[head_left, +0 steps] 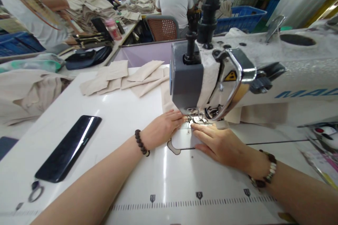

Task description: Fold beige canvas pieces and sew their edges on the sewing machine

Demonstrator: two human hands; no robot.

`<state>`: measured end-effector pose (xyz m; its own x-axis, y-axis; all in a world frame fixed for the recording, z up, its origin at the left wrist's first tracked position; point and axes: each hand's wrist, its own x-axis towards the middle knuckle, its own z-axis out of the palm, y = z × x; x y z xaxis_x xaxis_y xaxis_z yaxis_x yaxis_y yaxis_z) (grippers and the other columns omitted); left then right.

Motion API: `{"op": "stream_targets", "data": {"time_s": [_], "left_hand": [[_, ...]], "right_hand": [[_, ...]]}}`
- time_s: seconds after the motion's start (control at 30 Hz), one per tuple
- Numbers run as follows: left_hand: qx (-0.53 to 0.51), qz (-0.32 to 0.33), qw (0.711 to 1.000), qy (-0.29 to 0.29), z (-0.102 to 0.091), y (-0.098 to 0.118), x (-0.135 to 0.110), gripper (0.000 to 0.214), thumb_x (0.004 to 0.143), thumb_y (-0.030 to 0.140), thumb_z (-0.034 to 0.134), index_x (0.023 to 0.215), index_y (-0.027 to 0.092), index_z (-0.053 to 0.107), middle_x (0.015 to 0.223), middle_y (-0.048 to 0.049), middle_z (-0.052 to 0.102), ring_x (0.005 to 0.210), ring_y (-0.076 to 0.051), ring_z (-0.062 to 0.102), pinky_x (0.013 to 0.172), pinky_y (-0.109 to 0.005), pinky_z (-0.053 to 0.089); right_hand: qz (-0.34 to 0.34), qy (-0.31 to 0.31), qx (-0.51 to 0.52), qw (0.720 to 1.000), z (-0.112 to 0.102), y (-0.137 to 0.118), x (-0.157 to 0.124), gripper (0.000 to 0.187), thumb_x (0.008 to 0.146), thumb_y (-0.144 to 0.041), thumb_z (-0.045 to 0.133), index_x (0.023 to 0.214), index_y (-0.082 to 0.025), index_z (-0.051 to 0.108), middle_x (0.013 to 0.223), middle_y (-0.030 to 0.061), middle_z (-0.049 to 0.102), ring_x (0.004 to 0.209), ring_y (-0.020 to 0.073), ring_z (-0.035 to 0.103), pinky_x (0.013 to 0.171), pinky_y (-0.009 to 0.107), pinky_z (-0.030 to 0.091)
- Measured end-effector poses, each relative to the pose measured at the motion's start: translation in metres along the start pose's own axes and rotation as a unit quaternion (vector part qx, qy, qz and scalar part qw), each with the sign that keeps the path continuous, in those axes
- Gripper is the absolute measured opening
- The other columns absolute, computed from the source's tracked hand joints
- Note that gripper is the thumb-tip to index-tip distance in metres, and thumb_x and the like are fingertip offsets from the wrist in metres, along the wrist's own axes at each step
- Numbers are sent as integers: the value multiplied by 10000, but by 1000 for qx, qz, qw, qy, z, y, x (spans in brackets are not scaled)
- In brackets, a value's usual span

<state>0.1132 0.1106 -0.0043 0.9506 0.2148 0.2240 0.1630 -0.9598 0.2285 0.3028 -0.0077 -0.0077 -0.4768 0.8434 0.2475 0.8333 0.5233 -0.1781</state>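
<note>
Resting left hand (163, 128), right hand (219, 144) by sewing machine (186, 77)

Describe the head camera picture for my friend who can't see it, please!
A left hand and a right hand rest beside the needle of a white sewing machine. A dark bead bracelet circles the left wrist. Beige cloth pieces and a black phone lie on the white table.

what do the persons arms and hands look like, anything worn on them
Both forearms are bare, with no sleeves showing, and neither the left hand nor the right hand wears a glove. A bracelet of round dark beads circles the left wrist. The right wrist has a beaded bracelet of dark beads with a pale banded section.
</note>
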Motion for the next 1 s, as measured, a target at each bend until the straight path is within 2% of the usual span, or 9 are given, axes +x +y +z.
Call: {"op": "stream_targets", "data": {"time_s": [0.13,0.3,0.4,0.5,0.63,1.0], "left_hand": [[-1,-6,1000,2,1,-1,-1,196,893,140,416,983,130,590,1084,-96,600,1066,-205,536,921,-378,440],[20,-22,999,-15,-1,0,0,224,907,165,400,1024,146,590,1026,-78,614,980,-194,566,874,-381,457],[48,-64,996,-36,-8,16,-2,252,908,247,416,1032,114,591,994,-102,606,923,-220,562,803,-386,487],[44,-108,989,-86,-15,40,-5,343,891,372,436,981,86,601,1016,-129,581,927,-255,534,775,-406,498],[16,-109,984,-137,-19,58,-7,356,884,405,439,937,97,608,994,-116,569,909,-243,514,784,-397,491],[31,-80,986,-145,-14,51,-7,305,876,379,471,903,107,606,921,-102,558,897,-224,514,804,-370,462]], "right_hand": [[-4,2,0,1000,0,0,0,201,842,-248,525,991,-122,574,1164,122,594,967,235,596,746,373,513],[-3,11,-7,1000,-1,0,-1,194,842,-244,523,990,-130,575,1136,115,607,931,208,605,717,325,500],[-4,22,-17,1000,-1,1,-2,187,874,-253,468,978,-151,585,1059,102,636,865,178,611,666,283,474],[0,39,-41,998,-1,1,-2,224,899,-258,411,995,-154,585,992,99,646,771,161,606,597,266,432],[-2,55,-71,996,-1,1,-2,251,914,-257,376,1031,-156,574,927,86,642,678,143,577,518,255,363],[1,40,-78,996,-1,-1,1,247,914,-240,378,1029,-164,582,795,45,587,616,123,496,495,250,307]]}}
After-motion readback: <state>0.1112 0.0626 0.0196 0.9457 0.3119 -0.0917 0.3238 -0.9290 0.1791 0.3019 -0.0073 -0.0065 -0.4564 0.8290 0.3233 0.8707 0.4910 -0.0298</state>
